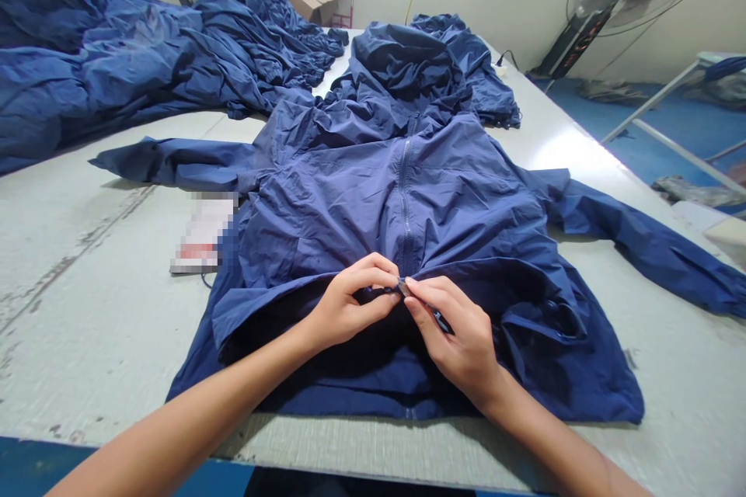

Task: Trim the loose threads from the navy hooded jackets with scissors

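The left hand [350, 303] and right hand [458, 338] have their grips clamped on the zipper end [402, 287] of a navy nylon jacket [373, 202] spread on the table [87, 311]. The light, soft, slippery fabric seems best held at the zipper.

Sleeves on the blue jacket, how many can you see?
2. On the blue jacket, one sleeve lies stretched across the table on the view's left, and the other sleeve on the view's right.
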{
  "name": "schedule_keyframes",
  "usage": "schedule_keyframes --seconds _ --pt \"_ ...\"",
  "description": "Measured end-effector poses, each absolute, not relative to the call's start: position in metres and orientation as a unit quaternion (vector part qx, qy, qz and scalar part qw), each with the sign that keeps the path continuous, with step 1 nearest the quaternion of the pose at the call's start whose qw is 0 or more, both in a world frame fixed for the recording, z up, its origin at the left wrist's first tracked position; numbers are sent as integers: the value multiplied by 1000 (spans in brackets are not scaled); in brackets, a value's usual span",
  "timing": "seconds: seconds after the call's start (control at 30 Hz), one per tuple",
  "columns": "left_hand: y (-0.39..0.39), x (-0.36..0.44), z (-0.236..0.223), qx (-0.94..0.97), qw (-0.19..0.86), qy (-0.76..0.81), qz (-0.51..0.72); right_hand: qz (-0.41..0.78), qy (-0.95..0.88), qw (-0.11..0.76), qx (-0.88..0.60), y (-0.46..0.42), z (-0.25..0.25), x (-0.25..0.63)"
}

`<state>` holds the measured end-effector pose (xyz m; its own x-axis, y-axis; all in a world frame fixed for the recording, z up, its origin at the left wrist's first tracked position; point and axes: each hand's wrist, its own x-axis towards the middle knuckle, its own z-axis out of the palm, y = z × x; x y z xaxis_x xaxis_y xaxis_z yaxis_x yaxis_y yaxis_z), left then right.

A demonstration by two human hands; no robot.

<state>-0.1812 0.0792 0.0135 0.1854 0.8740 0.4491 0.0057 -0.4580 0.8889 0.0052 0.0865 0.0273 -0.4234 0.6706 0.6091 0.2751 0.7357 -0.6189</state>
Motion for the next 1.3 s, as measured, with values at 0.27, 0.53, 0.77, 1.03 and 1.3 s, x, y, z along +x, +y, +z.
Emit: schedule_keyframes --seconds 0.27,0.53,0.77,1.03,1.3 --pt "79 -181 14 659 403 331 542 214 -819 448 -287 87 26 7" --pt "79 -181 15 654 411 344 534 223 -813 455 -286 87 24 5" --pt "79 -181 14 653 409 343 537 220 -815 452 -287 88 25 6" --pt "80 -181 14 654 413 337 537 226 -812 455 -287 87 25 5" --pt "81 -183 16 647 425 348 528 232 -810 452 -294 87 26 4"
